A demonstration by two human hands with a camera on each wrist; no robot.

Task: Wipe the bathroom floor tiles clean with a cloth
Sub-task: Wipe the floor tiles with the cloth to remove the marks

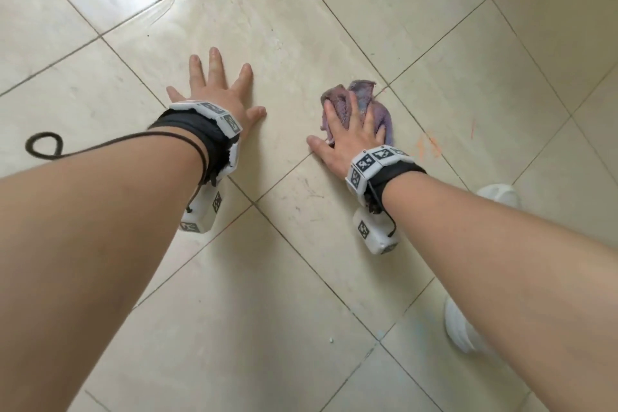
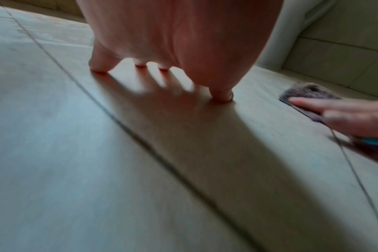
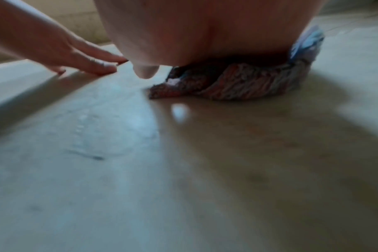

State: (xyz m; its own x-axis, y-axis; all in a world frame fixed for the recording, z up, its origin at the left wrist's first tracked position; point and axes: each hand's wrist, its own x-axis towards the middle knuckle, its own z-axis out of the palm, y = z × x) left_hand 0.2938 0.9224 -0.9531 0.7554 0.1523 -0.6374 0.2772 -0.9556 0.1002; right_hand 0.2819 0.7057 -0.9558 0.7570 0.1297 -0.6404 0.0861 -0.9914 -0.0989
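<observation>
A crumpled purple-grey cloth (image 1: 359, 100) lies on the beige floor tiles (image 1: 284, 27) right of centre. My right hand (image 1: 347, 130) presses flat on top of it, fingers straight and spread, thumb on the tile beside it. In the right wrist view the cloth (image 3: 237, 83) bunches under my palm. My left hand (image 1: 217, 90) rests flat on a bare tile to the left, fingers splayed, holding nothing. The left wrist view shows my left fingertips (image 2: 97, 66) on the floor, and the right hand (image 2: 345, 116) on the cloth (image 2: 306, 92) at the far right.
Orange smudges (image 1: 429, 147) mark the tile just right of the cloth. Dark scuffs (image 1: 309, 189) sit near my right wrist. A white shoe (image 1: 463, 328) shows under my right forearm. A black cord (image 1: 43, 144) loops off my left wristband. Tiled wall base (image 2: 334, 51) stands behind.
</observation>
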